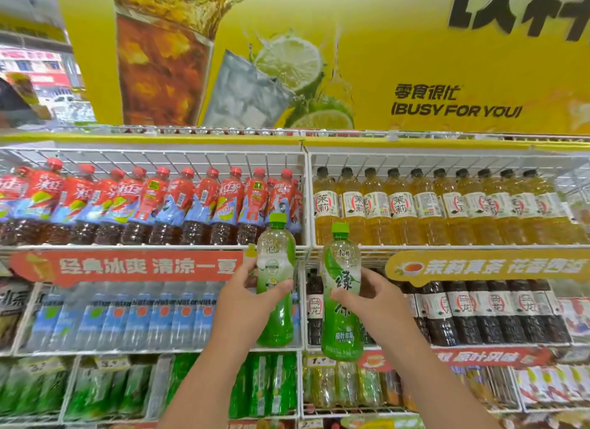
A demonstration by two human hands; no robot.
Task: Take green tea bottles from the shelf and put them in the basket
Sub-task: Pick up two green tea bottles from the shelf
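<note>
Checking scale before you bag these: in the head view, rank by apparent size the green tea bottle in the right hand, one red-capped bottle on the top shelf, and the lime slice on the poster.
1. Green tea bottle in the right hand, though nearness to the camera inflates it.
2. Red-capped bottle and lime slice: too alike to rank.

green bottles on the bottom shelf (95,390) are a blur; black banner lettering (523,10) runs off the top-right edge.
</note>
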